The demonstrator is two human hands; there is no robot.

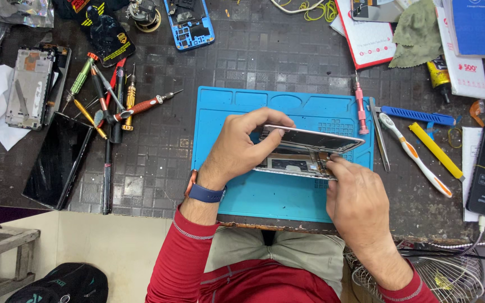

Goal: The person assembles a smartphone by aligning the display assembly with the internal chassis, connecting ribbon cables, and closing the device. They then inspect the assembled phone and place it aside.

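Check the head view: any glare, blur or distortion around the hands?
Head view: even light, sharp on both hands, left hand and right hand; mild glare on the lifted phone screen; soft shadows on the blue mat; wide-angle bending at the edges.

1. A dark gridded workbench (pixel 265 50) is seen.
2. A blue work mat (pixel 265 196) is laid at its middle.
3. Screwdrivers (pixel 113 98) are scattered left.
4. A black screen panel (pixel 57 160) is placed beside them.
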